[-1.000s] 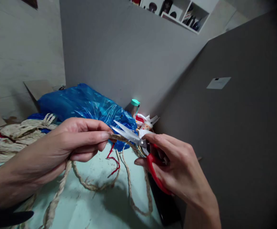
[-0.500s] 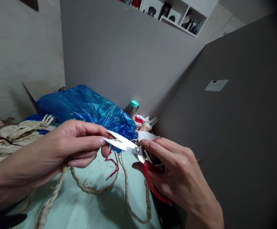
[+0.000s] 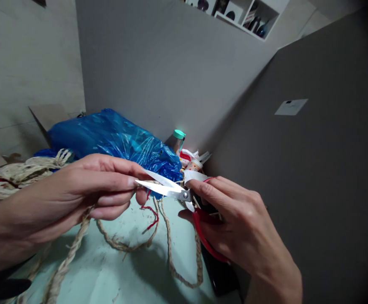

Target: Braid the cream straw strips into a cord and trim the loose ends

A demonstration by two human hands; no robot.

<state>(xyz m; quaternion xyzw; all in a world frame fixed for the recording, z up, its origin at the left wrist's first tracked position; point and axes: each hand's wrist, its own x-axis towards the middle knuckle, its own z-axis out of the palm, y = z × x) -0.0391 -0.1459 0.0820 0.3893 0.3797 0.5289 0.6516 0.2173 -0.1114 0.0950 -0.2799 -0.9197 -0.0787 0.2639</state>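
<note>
My right hand (image 3: 234, 215) grips red-handled scissors (image 3: 166, 191), whose pointed blades are slightly apart and reach to the fingertips of my left hand (image 3: 108, 185). My left hand is closed in a pinch on a braided straw-coloured rope (image 3: 68, 261); part of it shows behind the blades, and one length hangs below the palm. More of the braid (image 3: 171, 257) loops down over the pale green table. A red string (image 3: 154, 217) dangles beneath the left fingertips. How far the rope lies between the blades I cannot tell.
A blue plastic bag (image 3: 114, 135) lies behind my hands, beside a bottle with a turquoise lid (image 3: 179, 134) and a patterned paper cup (image 3: 195, 164). Bundled straw-coloured fibre (image 3: 25, 171) lies at left. Fibre scraps dot the pale green table (image 3: 149, 270); grey partitions (image 3: 171, 76) stand behind.
The scissor blades have closed a little toward each other. Both hands keep their holds, and the whole view has shifted slightly.
</note>
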